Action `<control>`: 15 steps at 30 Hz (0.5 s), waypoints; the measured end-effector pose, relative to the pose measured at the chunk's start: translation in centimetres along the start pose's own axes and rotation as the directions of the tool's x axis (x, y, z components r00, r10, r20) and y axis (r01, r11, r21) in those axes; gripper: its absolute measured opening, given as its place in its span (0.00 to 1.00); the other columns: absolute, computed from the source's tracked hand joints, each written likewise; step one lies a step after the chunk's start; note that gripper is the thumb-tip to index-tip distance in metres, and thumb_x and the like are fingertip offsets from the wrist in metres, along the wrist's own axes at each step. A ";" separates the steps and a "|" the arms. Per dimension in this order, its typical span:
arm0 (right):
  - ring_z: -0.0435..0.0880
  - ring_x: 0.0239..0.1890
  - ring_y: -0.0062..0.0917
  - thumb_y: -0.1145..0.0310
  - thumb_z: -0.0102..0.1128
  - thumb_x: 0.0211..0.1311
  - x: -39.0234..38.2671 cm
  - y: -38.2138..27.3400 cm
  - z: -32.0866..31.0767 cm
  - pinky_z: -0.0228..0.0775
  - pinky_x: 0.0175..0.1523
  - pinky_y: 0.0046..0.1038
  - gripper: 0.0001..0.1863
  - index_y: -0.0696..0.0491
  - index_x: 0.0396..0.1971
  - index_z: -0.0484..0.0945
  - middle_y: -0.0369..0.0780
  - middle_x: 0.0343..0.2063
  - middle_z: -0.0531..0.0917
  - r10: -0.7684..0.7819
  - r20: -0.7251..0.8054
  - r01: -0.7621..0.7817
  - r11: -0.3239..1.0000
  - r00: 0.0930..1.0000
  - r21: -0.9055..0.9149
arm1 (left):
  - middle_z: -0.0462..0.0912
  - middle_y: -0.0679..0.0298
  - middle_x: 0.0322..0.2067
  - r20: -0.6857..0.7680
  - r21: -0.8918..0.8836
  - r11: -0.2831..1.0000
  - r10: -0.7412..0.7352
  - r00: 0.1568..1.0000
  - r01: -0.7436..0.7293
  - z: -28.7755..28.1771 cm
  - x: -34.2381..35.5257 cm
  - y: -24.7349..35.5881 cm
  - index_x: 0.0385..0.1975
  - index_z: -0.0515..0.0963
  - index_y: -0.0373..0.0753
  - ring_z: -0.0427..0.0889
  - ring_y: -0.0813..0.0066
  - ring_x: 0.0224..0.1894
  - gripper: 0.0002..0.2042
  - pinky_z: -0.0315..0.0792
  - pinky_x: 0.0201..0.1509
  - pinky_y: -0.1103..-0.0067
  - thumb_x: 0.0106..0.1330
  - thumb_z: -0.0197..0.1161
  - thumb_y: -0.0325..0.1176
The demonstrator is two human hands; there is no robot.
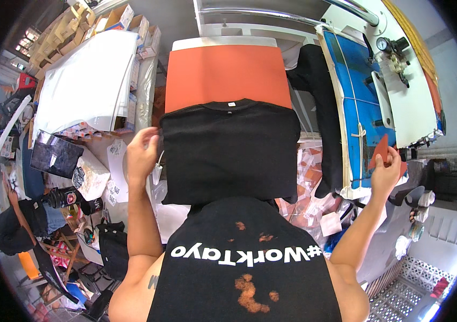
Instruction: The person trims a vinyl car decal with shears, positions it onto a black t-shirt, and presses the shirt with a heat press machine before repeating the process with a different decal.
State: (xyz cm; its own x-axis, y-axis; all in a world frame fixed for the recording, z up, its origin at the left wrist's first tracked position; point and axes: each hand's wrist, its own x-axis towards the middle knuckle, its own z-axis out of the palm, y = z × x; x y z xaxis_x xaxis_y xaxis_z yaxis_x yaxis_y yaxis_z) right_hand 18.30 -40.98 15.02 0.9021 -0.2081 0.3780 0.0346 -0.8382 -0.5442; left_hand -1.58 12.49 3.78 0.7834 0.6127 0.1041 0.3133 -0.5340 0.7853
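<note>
A black T-shirt (228,153) lies spread over an orange-red flat board (226,75) in front of me, its neckline toward the far end. Beside the shirt's left edge is my left hand (142,153), its fingers loosely bent and slightly apart, with nothing visible in them. Off to the right, my right hand (386,169) pinches a thin orange-red flat piece (380,152) with a pointed corner. That hand is over the near right part of a blue pad (357,107) tied with white string.
A white machine body (400,99) with a pressure gauge (382,43) stands on the right. Black cloth (328,118) hangs beside the blue pad. White sheets (86,80) top boxes at left. Another person (22,225) is far left. Scraps (309,177) litter the floor.
</note>
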 end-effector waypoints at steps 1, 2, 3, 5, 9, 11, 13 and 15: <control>0.81 0.41 0.31 0.75 0.64 0.59 -1.6 -4.6 0.8 0.74 0.47 0.32 0.13 0.56 0.45 0.81 0.41 0.39 0.82 -0.093 -0.042 0.094 0.996 0.995 0.012 | 0.84 0.48 0.46 0.045 -0.089 0.992 0.092 0.995 -0.088 0.9 -0.3 2.4 0.52 0.77 0.32 0.83 0.54 0.51 0.17 0.75 0.55 0.67 0.65 0.63 0.30; 0.81 0.41 0.29 0.75 0.64 0.60 -2.7 -7.5 1.9 0.74 0.47 0.31 0.12 0.56 0.44 0.81 0.41 0.39 0.82 -0.130 0.023 0.125 0.979 0.991 0.162 | 0.84 0.48 0.46 0.097 -0.176 0.965 0.213 0.972 -0.194 2.1 -0.7 5.1 0.53 0.76 0.32 0.82 0.52 0.52 0.18 0.75 0.56 0.66 0.65 0.63 0.31; 0.81 0.40 0.27 0.75 0.65 0.60 -4.2 -10.1 3.5 0.74 0.46 0.30 0.11 0.57 0.43 0.80 0.40 0.39 0.82 -0.128 0.191 0.047 0.924 0.973 0.380 | 0.83 0.47 0.47 0.140 -0.250 0.915 0.356 0.924 -0.315 3.8 -0.9 7.7 0.54 0.75 0.33 0.82 0.51 0.53 0.19 0.74 0.56 0.65 0.65 0.63 0.31; 0.81 0.40 0.24 0.74 0.66 0.60 -7.7 -13.8 7.8 0.75 0.45 0.28 0.10 0.58 0.41 0.80 0.39 0.38 0.82 -0.124 0.583 -0.359 0.680 0.803 0.639 | 0.82 0.47 0.48 0.193 -0.322 0.807 0.569 0.800 -0.496 7.4 -1.1 11.6 0.57 0.73 0.33 0.80 0.48 0.54 0.21 0.73 0.58 0.64 0.65 0.63 0.32; 0.82 0.41 0.22 0.75 0.67 0.60 -12.1 -14.4 18.1 0.79 0.49 0.27 0.11 0.58 0.42 0.78 0.38 0.39 0.81 -0.289 0.898 -0.698 0.565 0.333 0.440 | 0.83 0.45 0.41 0.734 0.056 0.982 0.082 0.674 -0.180 4.3 2.9 15.4 0.47 0.78 0.35 0.82 0.45 0.47 0.16 0.75 0.51 0.61 0.61 0.66 0.35; 0.78 0.49 0.32 0.71 0.66 0.59 -9.9 -16.2 20.3 0.71 0.56 0.34 0.13 0.56 0.44 0.79 0.41 0.43 0.81 -0.503 0.599 0.009 0.771 0.622 0.637 | 0.82 0.44 0.38 0.597 0.100 0.968 0.126 0.793 -0.229 3.6 5.6 12.5 0.40 0.76 0.34 0.82 0.43 0.45 0.11 0.75 0.47 0.59 0.63 0.64 0.33; 0.74 0.57 0.41 0.67 0.66 0.58 -6.7 -17.5 23.8 0.63 0.63 0.42 0.16 0.55 0.46 0.80 0.45 0.48 0.81 -0.731 0.257 0.603 0.672 0.632 0.429 | 0.81 0.42 0.36 0.426 0.116 0.956 0.197 0.883 -0.269 4.2 8.9 7.9 0.40 0.73 0.33 0.80 0.38 0.44 0.09 0.74 0.45 0.58 0.65 0.59 0.30; 0.75 0.58 0.41 0.65 0.65 0.59 -5.6 -18.0 26.6 0.62 0.62 0.43 0.17 0.53 0.47 0.81 0.45 0.51 0.81 -0.691 0.545 0.610 0.704 0.474 0.362 | 0.82 0.44 0.41 0.346 0.188 0.859 0.396 0.851 -0.477 5.2 12.3 5.7 0.44 0.74 0.34 0.80 0.42 0.46 0.09 0.75 0.49 0.60 0.67 0.57 0.28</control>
State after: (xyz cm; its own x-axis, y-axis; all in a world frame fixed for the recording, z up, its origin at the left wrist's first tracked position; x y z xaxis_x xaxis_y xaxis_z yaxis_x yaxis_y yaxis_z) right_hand 24.06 -11.28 2.74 0.6384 0.7556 0.1470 0.7308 -0.5349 -0.4241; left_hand 12.65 13.98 6.32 0.9760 0.1082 0.1888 -0.0032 -0.8603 0.5098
